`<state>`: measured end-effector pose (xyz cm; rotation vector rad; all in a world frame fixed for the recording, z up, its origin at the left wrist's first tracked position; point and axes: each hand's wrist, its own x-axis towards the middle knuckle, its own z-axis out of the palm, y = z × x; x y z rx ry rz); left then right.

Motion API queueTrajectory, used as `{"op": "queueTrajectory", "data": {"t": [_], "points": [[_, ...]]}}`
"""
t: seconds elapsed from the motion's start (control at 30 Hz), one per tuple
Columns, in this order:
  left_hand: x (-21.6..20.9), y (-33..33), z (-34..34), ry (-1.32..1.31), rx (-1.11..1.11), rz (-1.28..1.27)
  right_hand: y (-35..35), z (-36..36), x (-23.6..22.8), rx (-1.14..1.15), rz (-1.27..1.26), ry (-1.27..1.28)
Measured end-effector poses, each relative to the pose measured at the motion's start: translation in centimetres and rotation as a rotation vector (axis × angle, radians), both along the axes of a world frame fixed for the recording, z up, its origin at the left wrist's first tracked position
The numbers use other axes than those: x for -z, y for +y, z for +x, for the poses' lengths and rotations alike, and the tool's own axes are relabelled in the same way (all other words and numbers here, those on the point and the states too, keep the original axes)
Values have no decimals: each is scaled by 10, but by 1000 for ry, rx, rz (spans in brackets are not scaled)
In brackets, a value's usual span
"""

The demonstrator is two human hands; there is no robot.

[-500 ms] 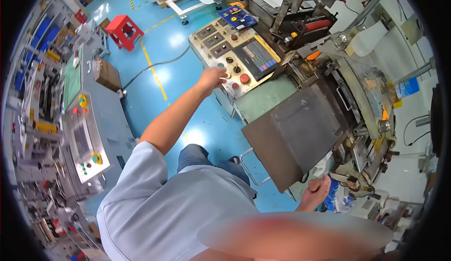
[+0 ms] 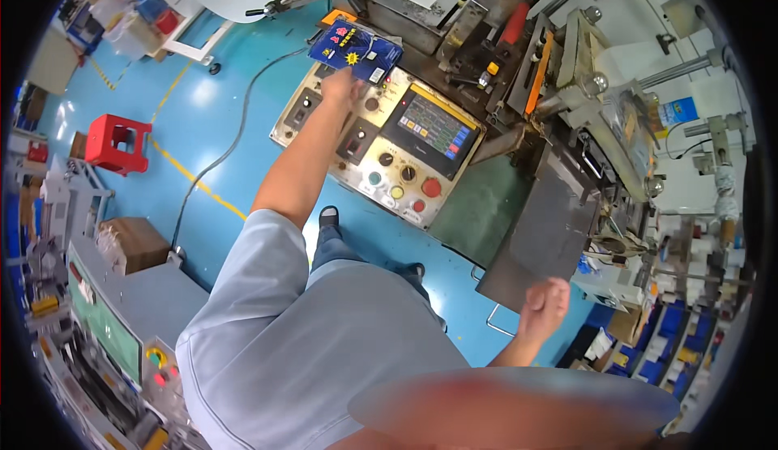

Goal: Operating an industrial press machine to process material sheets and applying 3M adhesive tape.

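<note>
My left hand (image 2: pixel 342 88) is over the upper part of a cream control panel (image 2: pixel 332 170), at the near edge of a blue printed packet (image 2: pixel 355 51). Its fingers are bent and partly hidden, so their grip does not show. On the panel are a lit touchscreen (image 2: pixel 429 132), dark knobs (image 2: pixel 408 173) and a red push button (image 2: pixel 431 187). My right hand (image 2: pixel 545 308) hangs in the air beside the near corner of a dark flat plate (image 2: pixel 539 243). Its fingers are curled in, with nothing seen in them.
A worn press-like machine (image 2: pixel 559 85) stands behind and right of the panel. A metal loop handle (image 2: pixel 498 320) juts out below the plate. To the left are a red stool (image 2: pixel 118 143), a cable (image 2: pixel 235 138) across the blue floor and a cardboard box (image 2: pixel 138 243).
My left hand has moved from the panel's near-left buttons up to the blue packet's edge. The view has turned and shifted. My right hand's fingers look more curled.
</note>
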<state>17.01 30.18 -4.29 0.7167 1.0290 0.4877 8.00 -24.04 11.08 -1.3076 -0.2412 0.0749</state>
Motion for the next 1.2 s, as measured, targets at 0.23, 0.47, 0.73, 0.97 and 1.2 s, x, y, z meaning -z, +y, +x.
{"op": "queueTrajectory", "data": {"t": [0.23, 0.47, 0.73, 0.97, 1.2], "points": [[27, 56, 4, -47, 126, -156, 164, 9, 19, -199, -375, 184], [15, 20, -80, -234, 286, 137, 313, 46, 30, -432, -690, -186], [46, -16, -142, -578, 413, -259, 385, 67, 34, -223, -958, -664], [59, 11, -136, -701, 571, -283, 401, 67, 16, -156, -1043, -530], [49, 17, -132, -722, 629, -277, 412, 71, 16, -145, -1189, -633]]}}
